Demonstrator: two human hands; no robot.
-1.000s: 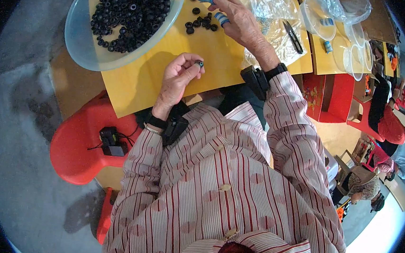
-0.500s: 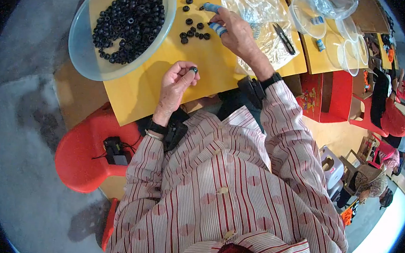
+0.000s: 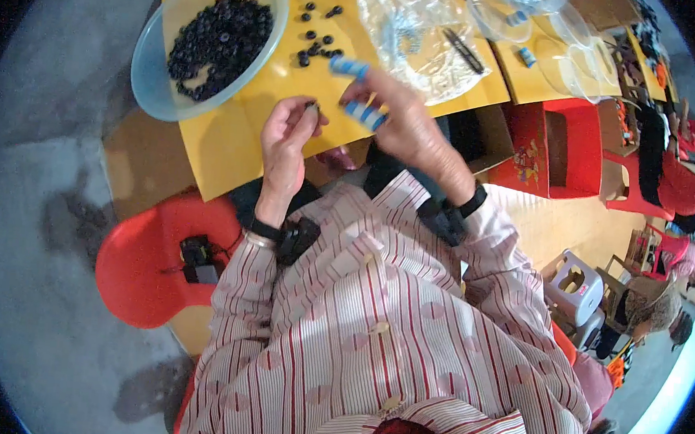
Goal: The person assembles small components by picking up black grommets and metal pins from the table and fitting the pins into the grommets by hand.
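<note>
My left hand (image 3: 286,143) is closed, pinching a small dark ring-shaped part (image 3: 313,107) between thumb and fingertips over the table's near edge. To its right, my right hand (image 3: 408,124) is slightly smeared by motion. Its fingers, two wrapped in blue-and-white tape, are spread apart, and I see nothing between them. Beyond my hands, several small black round parts (image 3: 311,35) lie loose on the yellow tabletop (image 3: 231,142). A pile of similar black parts (image 3: 222,44) fills much of the translucent oval basin (image 3: 145,91) at the far left.
Clear plastic bags (image 3: 379,24) lie at the back with black snips (image 3: 463,51) on them. Clear tubs (image 3: 567,71) stand at the far right. A red crate (image 3: 573,149) is beside the table; a red stool (image 3: 139,266) stands left. People sit at the right.
My right hand has come back toward me from the loose black parts and is now near my left hand. The left still pinches its small part. My view has shifted slightly.
</note>
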